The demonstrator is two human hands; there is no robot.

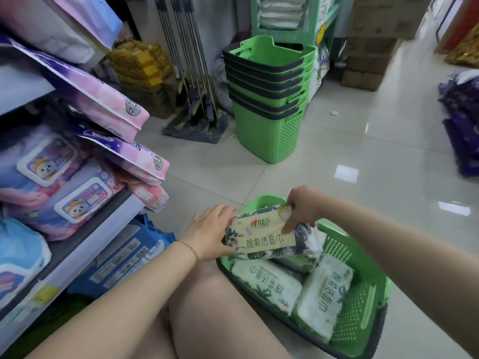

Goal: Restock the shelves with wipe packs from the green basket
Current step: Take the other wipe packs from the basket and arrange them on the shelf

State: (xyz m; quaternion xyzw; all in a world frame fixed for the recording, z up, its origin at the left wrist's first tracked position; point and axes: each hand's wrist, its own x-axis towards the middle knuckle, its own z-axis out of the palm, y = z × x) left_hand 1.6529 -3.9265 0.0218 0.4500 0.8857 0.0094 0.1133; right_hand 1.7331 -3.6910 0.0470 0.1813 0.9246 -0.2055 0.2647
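A green basket (363, 301) sits on the floor at my right knee and holds several leaf-printed wipe packs. One wipe pack (264, 235) with a cream label is lifted above the basket's left end. My right hand (302, 209) grips its far right corner from above. My left hand (210, 233) holds its left end, thumb curled under the pack and fingers stretched along the top edge. Two more packs (267, 283) (324, 296) lie flat in the basket below. The shelves (85, 244) stand at my left.
The shelves carry pink, purple and blue wipe packs (77, 198), some overhanging the edge. A stack of green baskets (269, 99) stands ahead on the tiled floor, with mops (194, 73) beside it. Purple packs (464, 120) lie at the far right. Cardboard boxes (368, 60) stand behind.
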